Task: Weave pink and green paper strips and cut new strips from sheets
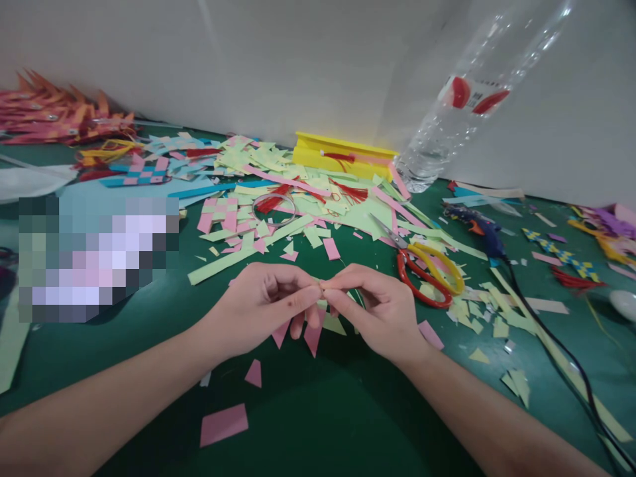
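Thumb and forefinger of my left hand (275, 301) are pinched together, their tips meeting those of my right hand (375, 308), which pinches in the same way. Whatever is between the fingertips is too small to make out. A fine line like thread shows beside my right fingers. Just below the fingers are pointed pink paper pieces (314, 333) and a pale green one (334, 324); I cannot tell if they hang from my hands or lie on the table. Scissors (430, 271) with one red and one yellow handle lie partly open past my right hand.
Paper scraps (258, 156) and red tassels (350, 191) cover the green table (308, 424) toward the wall. A clear plastic bottle (437, 142) stands by a yellow folded strip (348, 156). At right lies a blue glue gun (479, 228) with its cord; a roll of tape (294, 215) sits mid-pile.
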### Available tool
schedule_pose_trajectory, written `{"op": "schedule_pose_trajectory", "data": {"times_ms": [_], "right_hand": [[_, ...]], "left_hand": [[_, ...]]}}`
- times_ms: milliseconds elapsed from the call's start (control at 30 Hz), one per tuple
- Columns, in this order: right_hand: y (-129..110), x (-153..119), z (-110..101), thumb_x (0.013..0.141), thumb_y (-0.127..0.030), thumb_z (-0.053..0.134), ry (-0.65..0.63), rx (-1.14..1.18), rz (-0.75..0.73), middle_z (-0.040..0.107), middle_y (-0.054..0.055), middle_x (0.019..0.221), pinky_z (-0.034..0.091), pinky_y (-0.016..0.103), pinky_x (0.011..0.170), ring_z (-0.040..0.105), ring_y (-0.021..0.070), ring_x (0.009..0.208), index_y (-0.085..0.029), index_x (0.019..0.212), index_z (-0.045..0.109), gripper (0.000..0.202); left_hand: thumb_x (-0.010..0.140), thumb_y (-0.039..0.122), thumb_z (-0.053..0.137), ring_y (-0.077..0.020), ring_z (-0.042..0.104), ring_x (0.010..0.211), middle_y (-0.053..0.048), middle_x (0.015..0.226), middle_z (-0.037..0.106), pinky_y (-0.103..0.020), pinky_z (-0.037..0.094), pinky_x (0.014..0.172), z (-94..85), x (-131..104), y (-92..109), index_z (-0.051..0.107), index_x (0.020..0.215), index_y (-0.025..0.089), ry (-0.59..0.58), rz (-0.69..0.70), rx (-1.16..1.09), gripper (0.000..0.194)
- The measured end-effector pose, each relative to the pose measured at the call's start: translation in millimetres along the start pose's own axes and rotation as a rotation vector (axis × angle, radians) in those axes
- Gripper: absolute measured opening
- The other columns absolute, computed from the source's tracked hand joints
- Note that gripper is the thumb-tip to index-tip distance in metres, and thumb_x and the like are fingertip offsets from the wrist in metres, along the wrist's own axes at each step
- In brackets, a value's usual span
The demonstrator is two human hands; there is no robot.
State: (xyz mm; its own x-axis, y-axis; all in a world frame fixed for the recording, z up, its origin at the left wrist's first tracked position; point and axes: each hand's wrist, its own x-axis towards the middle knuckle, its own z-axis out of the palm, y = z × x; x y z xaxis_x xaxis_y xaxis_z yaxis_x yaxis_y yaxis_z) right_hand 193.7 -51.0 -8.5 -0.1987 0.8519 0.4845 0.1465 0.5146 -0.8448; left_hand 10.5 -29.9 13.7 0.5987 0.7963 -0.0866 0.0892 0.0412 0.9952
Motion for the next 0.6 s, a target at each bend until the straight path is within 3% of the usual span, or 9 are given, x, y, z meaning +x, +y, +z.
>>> {"op": "schedule_pose_trajectory", "data": {"times_ms": [600], "right_hand": [[0.6, -2.0, 1.6, 0.082, -0.014, 0.065, -0.001, 0.061, 0.063, 0.068, 0.0, 0.078, 0.051, 0.026, 0.061, 0.062, 0.0111, 0.066, -0.022, 0.084, 0.069, 0.009]], "left_hand": [[0.089, 0.026, 0.058, -0.0039, 0.055, 0.044, 0.003, 0.059, 0.066, -0.01, 0.041, 0.04, 0.4, -0.3, 1.3, 0.065, 0.069, 0.015, 0.001, -0.014, -0.024, 0.025]]}}
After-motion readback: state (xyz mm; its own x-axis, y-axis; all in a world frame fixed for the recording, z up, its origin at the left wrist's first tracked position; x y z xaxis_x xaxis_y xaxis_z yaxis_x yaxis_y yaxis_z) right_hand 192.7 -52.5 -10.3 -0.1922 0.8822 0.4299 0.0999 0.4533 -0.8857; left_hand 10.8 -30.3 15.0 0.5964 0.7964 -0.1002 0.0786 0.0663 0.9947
